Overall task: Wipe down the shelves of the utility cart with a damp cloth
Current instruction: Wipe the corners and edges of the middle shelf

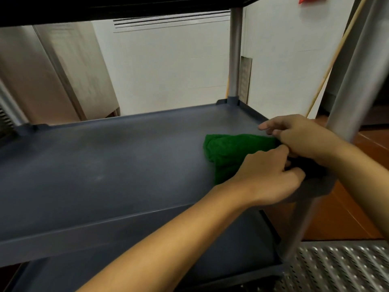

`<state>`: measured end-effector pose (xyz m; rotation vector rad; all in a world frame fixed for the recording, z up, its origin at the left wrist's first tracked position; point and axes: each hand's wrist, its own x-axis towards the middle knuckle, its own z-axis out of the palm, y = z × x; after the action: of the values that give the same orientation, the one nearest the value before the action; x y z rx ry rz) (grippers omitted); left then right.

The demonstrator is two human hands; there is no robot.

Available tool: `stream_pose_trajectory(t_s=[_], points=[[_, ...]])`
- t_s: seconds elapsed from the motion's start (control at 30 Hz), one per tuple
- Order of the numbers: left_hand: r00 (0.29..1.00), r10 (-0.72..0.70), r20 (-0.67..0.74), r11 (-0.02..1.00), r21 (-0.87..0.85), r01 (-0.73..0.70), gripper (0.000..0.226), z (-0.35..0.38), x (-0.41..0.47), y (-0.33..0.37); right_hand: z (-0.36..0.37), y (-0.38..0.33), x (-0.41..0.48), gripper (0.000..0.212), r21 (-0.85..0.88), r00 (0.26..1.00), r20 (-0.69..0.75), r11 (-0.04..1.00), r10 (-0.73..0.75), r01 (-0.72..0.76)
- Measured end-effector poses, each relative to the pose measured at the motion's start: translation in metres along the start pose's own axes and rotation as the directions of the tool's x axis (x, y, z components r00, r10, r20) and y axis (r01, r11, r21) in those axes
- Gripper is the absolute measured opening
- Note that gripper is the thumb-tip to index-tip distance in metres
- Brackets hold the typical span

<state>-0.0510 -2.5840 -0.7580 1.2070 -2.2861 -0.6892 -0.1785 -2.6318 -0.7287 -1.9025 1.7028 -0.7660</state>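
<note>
A green cloth [229, 150] lies bunched on the dark grey middle shelf [105, 165] of the utility cart, near its right end. My left hand [267, 178] pinches the cloth's near edge with curled fingers. My right hand [301, 138] grips the cloth's right end at the shelf's right rim, with one finger stretched out over it. The part of the cloth under both hands is hidden.
Grey metal posts [235, 53] stand at the shelf's corners, with a thick one [355, 81] close on the right. The top shelf [105, 7] hangs overhead and a lower shelf [231, 256] lies beneath. A perforated metal surface [341, 268] sits at bottom right. A wooden stick [332, 66] leans on the white wall.
</note>
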Motion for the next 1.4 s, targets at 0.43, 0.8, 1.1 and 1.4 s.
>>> stream_pose_trajectory(t_s=[0.43,0.8,1.1,1.4], points=[[0.985,0.142,-0.100,0.990,-0.006,-0.144,0.034,-0.064,-0.049,-0.048,0.000,-0.017,-0.021,0.050,-0.281,0.997,0.071,0.959,-0.013,0.033],[0.800,-0.207,-0.563,0.849,0.302,0.433,0.032,-0.233,-0.238,-0.203,0.056,-0.061,-0.045,0.128,-0.680,0.992,-0.058,0.723,0.115,-0.124],[0.791,-0.259,-0.554,0.726,0.428,0.538,0.032,-0.276,-0.318,-0.251,0.099,-0.076,-0.026,0.074,-0.753,0.986,-0.165,0.648,-0.016,-0.116],[0.843,-0.231,-0.485,0.818,0.372,0.438,0.045,-0.258,-0.317,-0.271,0.185,-0.158,-0.011,0.063,-0.666,0.971,-0.015,0.727,-0.238,0.168]])
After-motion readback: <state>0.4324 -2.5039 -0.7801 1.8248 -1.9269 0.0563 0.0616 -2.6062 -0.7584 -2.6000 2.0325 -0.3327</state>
